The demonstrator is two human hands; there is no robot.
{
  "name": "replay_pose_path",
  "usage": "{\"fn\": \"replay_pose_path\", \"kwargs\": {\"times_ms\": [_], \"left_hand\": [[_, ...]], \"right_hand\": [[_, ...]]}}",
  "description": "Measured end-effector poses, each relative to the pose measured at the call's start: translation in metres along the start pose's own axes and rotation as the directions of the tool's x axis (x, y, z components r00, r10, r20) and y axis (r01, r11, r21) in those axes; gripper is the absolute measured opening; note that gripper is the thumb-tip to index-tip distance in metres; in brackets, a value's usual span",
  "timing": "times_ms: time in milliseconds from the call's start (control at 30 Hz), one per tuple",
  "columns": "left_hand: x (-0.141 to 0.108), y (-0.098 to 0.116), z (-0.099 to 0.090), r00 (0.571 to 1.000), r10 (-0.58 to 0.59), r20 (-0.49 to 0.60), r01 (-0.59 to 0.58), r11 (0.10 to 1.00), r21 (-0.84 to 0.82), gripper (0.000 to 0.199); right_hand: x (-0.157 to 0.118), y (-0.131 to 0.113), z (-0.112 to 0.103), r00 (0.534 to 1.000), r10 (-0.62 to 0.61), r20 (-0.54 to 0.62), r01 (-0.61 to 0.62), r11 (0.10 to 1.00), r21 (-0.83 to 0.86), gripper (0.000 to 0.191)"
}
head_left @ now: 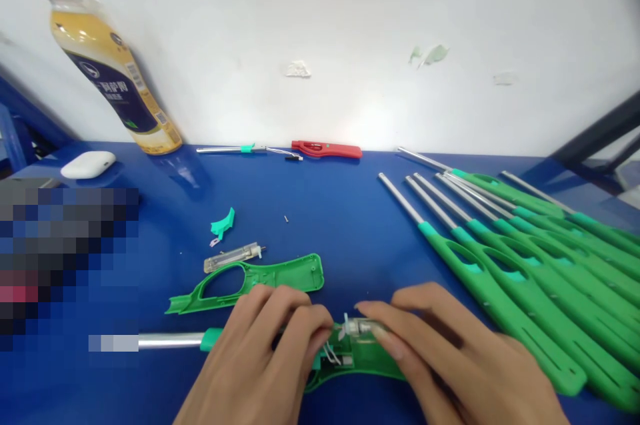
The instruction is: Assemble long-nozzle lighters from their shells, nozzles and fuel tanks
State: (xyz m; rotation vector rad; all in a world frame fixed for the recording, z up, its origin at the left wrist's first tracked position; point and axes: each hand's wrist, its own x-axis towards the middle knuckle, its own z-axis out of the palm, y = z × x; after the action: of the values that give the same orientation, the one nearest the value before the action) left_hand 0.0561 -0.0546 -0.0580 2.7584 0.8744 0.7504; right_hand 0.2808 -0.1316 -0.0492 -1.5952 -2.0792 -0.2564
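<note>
An opened green lighter body [370,361] lies at the front centre, its metal tube [173,340] pointing left. White wires and a small metal part show inside it. My left hand [265,358] is closed over its left part, fingers curled; the fingertips are partly hidden. My right hand [450,358] pinches a clear fuel tank [361,327] at the body's upper edge. Behind my left hand lies an empty green half shell [285,274], beside another clear tank [233,257] and a teal trigger piece [223,223].
Several green long lighters [515,291] lie on the right. At the back are a red lighter body [327,149], a loose metal tube [223,149], a yellow bottle [117,78] and a white case [89,165]. A small screw [287,219] lies mid-table. A blurred dark object is left.
</note>
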Motion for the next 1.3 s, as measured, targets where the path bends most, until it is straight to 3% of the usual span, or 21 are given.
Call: {"fn": "replay_pose_path", "kwargs": {"times_ms": [133,300,800,967,1300], "left_hand": [[0.0029,-0.0044,-0.0025,0.994,0.113,0.004,-0.113,0.993,0.037,0.019],[0.0047,-0.0025,-0.0048,0.996,0.084,-0.023,-0.084,0.996,0.024,0.019],[0.0013,-0.0024,-0.0021,0.996,0.088,-0.014,-0.088,0.996,0.012,0.020],[0.0005,-0.0005,-0.0006,0.999,0.036,-0.010,-0.037,0.998,-0.050,0.019],[-0.0019,-0.0006,-0.0003,0.999,0.041,-0.013,-0.042,0.998,-0.052,0.019]], "right_hand": [[0.0000,-0.0012,0.0013,1.000,0.022,0.005,-0.023,0.999,0.029,0.032],[-0.0027,-0.0022,0.0001,1.000,0.030,0.009,-0.031,0.997,0.068,0.025],[-0.0003,-0.0017,-0.0006,0.999,0.034,0.010,-0.035,0.998,0.051,0.029],[-0.0028,-0.0019,-0.0015,1.000,0.009,0.014,-0.009,1.000,0.025,0.031],[-0.0006,-0.0024,-0.0012,0.999,-0.038,0.003,0.038,0.999,0.015,0.029]]}}
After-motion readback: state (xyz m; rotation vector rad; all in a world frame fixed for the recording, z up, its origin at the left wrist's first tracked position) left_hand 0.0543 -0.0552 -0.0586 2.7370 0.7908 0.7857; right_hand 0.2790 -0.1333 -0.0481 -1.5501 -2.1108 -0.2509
